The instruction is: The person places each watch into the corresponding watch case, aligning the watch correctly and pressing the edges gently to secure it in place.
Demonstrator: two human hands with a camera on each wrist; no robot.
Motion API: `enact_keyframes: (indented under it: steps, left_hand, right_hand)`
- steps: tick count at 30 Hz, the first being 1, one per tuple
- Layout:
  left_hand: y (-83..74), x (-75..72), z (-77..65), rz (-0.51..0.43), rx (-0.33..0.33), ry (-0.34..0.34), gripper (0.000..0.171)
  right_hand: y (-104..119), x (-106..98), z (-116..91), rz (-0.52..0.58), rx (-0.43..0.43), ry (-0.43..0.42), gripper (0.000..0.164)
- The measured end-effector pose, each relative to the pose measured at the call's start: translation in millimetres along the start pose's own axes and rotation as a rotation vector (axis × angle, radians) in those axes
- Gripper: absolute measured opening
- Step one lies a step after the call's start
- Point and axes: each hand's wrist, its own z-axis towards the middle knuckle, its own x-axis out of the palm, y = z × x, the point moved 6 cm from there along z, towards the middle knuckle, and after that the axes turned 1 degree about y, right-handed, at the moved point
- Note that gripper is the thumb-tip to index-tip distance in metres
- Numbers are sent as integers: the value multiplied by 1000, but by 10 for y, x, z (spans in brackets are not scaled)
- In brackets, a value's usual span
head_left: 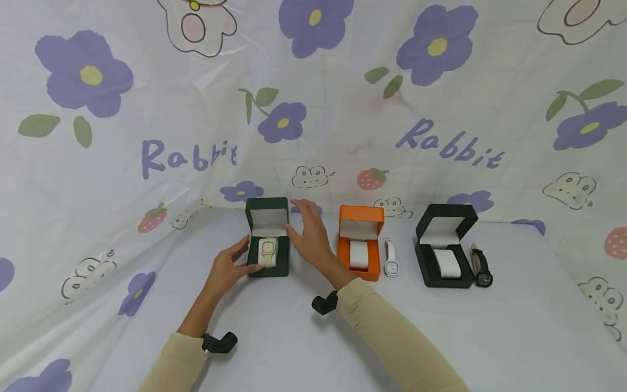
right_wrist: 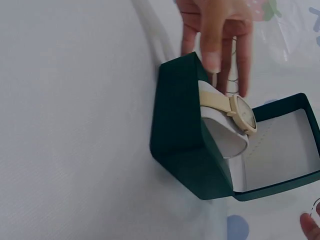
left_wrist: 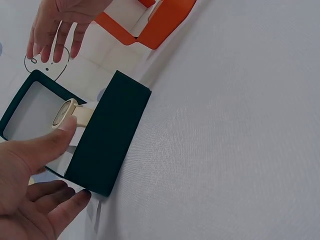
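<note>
A green watch box (head_left: 253,268) stands with its lid up. Inside, a cream-strapped watch (head_left: 268,248) is wrapped around a white cushion (right_wrist: 227,140). My left hand (head_left: 228,265) holds the box's left side, thumb over the front edge by the strap and fingers along the outer wall. The thumb (left_wrist: 52,145) overlaps the strap in the left wrist view; whether it presses there I cannot tell. My right hand (head_left: 312,238) hovers at the right of the raised lid, fingers extended, holding nothing.
Right of the green box, an orange watch box (head_left: 373,267) stands with its lid up, a white-strapped watch (head_left: 391,260) beside it. Farther right is a black watch box (head_left: 443,283) with its lid raised, next to a black watch (head_left: 482,269). A printed cloth (head_left: 343,125) hangs behind.
</note>
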Motion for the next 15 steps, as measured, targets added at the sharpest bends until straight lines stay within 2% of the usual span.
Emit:
enact_keyframes:
  steps: [7,15]
  left_hand:
    - [123,34,17,89,-69,55,85]
    - [181,37,20,56,-77,67,82]
  right_hand:
    - [-34,89,-16,54,76,182,79]
    - [-52,98,-6,96,105,230,83]
